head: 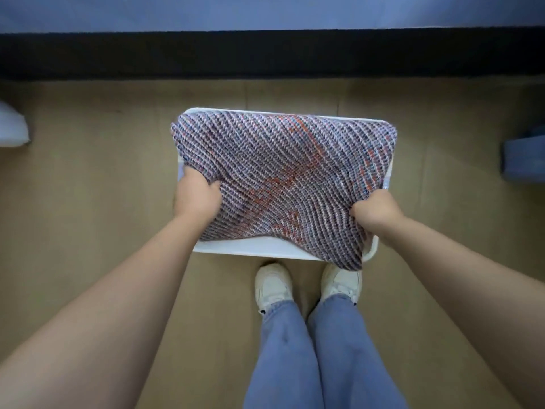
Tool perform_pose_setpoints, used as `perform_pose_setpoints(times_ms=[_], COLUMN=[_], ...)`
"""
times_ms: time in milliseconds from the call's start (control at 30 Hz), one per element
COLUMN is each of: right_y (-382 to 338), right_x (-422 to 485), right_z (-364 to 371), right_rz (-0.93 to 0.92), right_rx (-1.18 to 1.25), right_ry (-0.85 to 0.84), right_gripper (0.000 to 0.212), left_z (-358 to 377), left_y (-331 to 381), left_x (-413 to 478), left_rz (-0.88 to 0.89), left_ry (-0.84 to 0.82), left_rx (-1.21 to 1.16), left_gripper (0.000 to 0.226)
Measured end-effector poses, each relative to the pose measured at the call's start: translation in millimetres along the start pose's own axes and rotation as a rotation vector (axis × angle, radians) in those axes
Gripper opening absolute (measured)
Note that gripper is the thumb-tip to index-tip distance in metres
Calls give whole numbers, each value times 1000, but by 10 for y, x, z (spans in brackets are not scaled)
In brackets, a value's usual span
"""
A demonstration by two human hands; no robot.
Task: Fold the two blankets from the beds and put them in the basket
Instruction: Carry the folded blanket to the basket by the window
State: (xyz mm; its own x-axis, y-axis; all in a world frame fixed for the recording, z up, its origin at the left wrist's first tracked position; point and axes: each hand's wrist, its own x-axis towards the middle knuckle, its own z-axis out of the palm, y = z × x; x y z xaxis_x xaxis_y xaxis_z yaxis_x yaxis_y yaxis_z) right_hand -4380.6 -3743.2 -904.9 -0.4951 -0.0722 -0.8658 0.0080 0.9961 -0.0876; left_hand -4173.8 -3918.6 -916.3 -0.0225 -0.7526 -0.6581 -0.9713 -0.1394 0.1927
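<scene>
Head view, the only one supplied: you stand over the white basket (250,251) on the brown floor (88,202), shoes (272,286) just short of its near rim. The folded knitted blanket (283,172) lies spread across the basket's mouth and covers nearly all of it; its long axis runs left to right, in line with the basket's long side. Your left hand (196,199) has its fingers curled into the near-left edge of the blanket, bunching the cloth. Your right hand (376,209) pinches the near-right edge, where a corner hangs out over the basket's rim toward your feet. Both hands sit on the near side, so the whole bulk of the blanket lies away from you, beyond the grip. The far edge sits along the far rim. Whether the blanket rests on the rim or hangs just above it cannot be told, and the inside of the basket is hidden. Judgement: the right corner needs tucking inward before the blanket will drop squarely; the right hand is nearer that fault.
</scene>
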Motion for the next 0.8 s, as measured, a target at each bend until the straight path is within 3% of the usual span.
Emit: perform_pose_setpoints(times_ms=[233, 367, 433, 567, 700, 800], right_y=[-204, -167, -95, 50, 103, 166], right_x=[247, 444, 570, 684, 236, -244], right_z=[66, 266, 402, 604, 497, 287], right_rz=[90, -7, -63, -92, -83, -155], right_rx=[-302, -514, -530, -465, -356, -367], right_ry=[-140, -72, -34, 61, 3, -62], right_gripper=[23, 8, 4, 33, 58, 51], left_z=[193, 425, 508, 568, 288, 29], left_y=[135, 109, 34, -73, -87, -56], left_x=[207, 451, 560, 497, 45, -426], left_rz=[-40, 25, 61, 110, 112, 127], left_ry=[-73, -62, -39, -13, -54, -131], left_rx=[341, 429, 458, 399, 348, 485], left_gripper=[36, 36, 38, 41, 81, 78])
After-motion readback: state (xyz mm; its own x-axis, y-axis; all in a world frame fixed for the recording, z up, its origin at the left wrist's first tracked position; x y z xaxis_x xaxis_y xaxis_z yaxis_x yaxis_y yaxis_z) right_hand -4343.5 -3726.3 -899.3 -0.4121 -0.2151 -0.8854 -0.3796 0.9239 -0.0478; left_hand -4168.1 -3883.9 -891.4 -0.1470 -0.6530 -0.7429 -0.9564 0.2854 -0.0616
